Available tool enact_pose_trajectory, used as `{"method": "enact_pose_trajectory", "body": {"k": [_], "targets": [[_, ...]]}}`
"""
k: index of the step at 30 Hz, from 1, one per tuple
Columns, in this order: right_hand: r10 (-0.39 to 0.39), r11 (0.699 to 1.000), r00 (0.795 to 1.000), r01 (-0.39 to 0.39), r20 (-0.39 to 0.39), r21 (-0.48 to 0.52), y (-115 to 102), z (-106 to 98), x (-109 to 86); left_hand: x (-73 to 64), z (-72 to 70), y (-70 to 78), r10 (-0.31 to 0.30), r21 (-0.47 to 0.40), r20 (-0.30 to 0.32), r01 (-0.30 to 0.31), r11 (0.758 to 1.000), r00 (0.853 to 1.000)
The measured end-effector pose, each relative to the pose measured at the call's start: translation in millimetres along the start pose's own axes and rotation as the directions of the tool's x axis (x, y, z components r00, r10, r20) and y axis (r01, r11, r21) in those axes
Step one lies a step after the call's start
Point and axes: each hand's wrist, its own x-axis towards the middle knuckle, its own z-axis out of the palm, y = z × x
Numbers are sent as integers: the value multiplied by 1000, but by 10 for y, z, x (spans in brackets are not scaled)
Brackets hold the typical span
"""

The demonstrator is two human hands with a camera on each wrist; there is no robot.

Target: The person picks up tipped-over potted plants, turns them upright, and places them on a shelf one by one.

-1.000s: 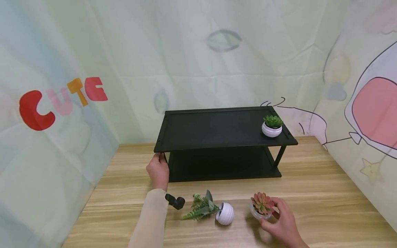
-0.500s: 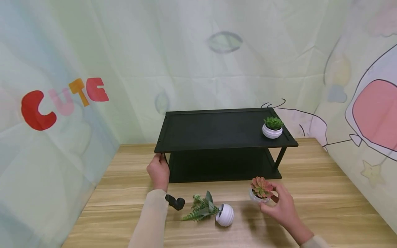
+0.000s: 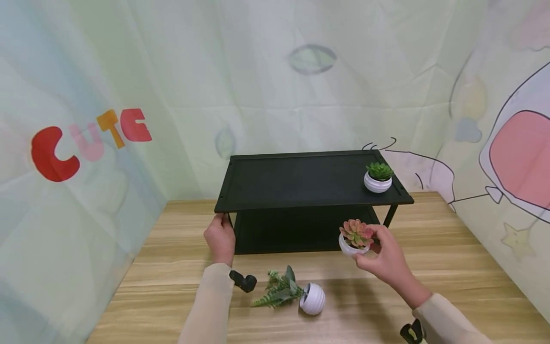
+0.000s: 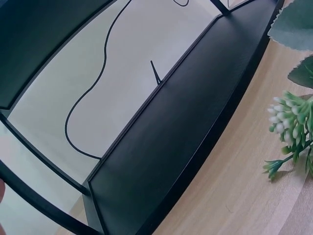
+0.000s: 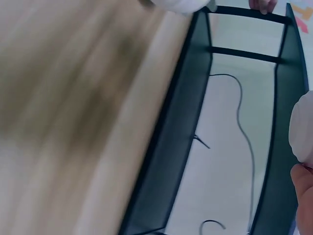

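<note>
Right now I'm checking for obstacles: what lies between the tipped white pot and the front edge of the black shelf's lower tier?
Only bare wooden tabletop lies straight between the tipped white pot and the black shelf, seen in the head view.

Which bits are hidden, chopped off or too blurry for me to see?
- Head view: the back of the lower shelf, hidden by the top shelf.
- Left wrist view: most of the left hand, cut off by the left edge.
- Right wrist view: part of the held pot, cut off by the right edge.
- Right wrist view: the table's wood grain, smeared by blur.
</note>
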Motion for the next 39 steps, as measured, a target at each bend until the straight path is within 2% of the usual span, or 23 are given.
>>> {"method": "enact_pose_trajectory", "body": {"k": [4, 9, 18, 28, 39], "targets": [[-5, 1000, 1000, 5, 11, 15, -86, -25, 115, -18, 2, -12, 4, 3, -8, -4, 1000, 1000], [26, 1000, 999, -27, 38, 10, -167, -38, 228, -17, 0, -2, 5, 1, -12, -5, 1000, 1000], [-4, 1000, 1000, 4, 27, -6, -226, -23, 445, -27, -37, 9, -27, 2, 14, 27, 1000, 1000], [-30, 999, 999, 31, 30, -18, -324, -21, 713, 7, -36, 23, 17, 18, 3, -17, 1000, 1000], [29, 1000, 996, -29, 83, -4, -394, 65, 908, -4, -38, 13, 20, 29, 0, -20, 999, 1000]]}}
